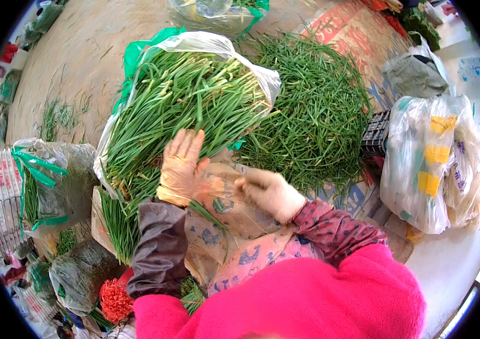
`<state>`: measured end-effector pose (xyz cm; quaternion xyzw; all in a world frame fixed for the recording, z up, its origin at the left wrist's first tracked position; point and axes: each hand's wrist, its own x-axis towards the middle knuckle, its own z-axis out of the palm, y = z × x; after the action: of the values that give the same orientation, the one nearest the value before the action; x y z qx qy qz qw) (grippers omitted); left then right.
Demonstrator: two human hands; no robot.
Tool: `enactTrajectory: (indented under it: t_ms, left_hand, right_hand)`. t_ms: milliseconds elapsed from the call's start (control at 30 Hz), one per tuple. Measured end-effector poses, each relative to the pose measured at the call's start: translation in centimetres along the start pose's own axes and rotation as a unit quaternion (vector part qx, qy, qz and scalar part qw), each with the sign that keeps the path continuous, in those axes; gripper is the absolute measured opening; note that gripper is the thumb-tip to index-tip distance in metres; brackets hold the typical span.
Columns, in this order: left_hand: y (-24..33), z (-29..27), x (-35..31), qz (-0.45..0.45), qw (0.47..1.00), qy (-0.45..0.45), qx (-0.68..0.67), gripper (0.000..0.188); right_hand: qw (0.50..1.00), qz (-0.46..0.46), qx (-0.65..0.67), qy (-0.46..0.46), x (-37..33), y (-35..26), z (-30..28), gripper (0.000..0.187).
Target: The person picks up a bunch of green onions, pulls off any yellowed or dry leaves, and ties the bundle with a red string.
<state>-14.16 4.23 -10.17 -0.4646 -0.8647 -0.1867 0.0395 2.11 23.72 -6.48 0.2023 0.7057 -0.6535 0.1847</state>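
Observation:
A big heap of long green chives (178, 101) lies in a white plastic bag (212, 40) with green edging. My left hand (180, 166), in a pale yellowish glove, rests against the near edge of this heap with its fingers stretched out. To its right, my right hand (274, 195) hovers over my lap with the fingers partly curled and blurred, so I cannot tell whether anything is in them. A few chive blades (207, 214) lie on the patterned apron (212, 240) beneath my hands. More chives (118, 226) stand in a bundle by my left forearm.
Right of the bag spreads a wide pile of loose green blades (313, 113). A black crate (375, 134) and clear plastic bags with yellow tape (421, 164) stand at the right. Filled bags (65, 175) and a bright red bundle (118, 299) are on the left.

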Motion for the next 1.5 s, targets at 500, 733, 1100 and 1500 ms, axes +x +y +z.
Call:
enactTrajectory:
  t_ms: [500,733,1100,1500]
  left_hand:
    - [5.2,8.3,8.4,-0.139,0.982,-0.095,0.09,0.125]
    - [4.5,11.7,9.3,-0.112,0.948,0.008,0.298,0.107]
    - [2.6,7.5,11.1,-0.127,0.987,0.052,-0.085,0.096]
    - [-0.5,5.3,12.4,-0.054,0.986,0.02,-0.158,0.081]
  right_hand:
    - [0.934,0.028,0.256,0.249,15.6,5.2,-5.2,0.042]
    - [0.903,-0.029,0.324,0.282,17.4,1.9,-4.7,0.058]
    - [0.882,-0.023,0.335,0.331,20.1,-1.7,-6.8,0.056]
    - [0.696,-0.064,0.657,0.284,14.5,3.8,-2.3,0.037]
